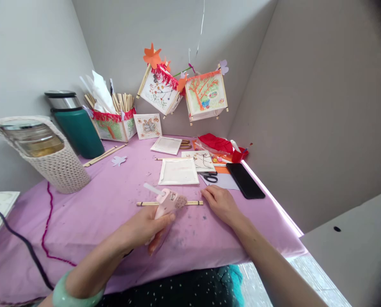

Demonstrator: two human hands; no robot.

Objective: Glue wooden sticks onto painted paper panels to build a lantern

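My left hand (145, 228) is closed round a pink glue gun (166, 202), whose tip points down at a thin wooden stick (152, 204) lying on the purple tablecloth (97, 213). A glue stick pokes out of the gun's back. My right hand (220, 202) rests on the cloth at the stick's right end, fingers bent and pressing that end down. A white square panel (178, 171) lies just beyond the stick.
Behind lie more drawn paper panels (203, 160), black scissors (210, 177), a black phone (244, 180) and red fabric (215, 143). Two paper lanterns (206, 94) hang above. A crochet-covered jar (46, 157), a green flask (77, 125) and a box of sticks (115, 121) stand left. A black cable (24, 243) crosses the near left.
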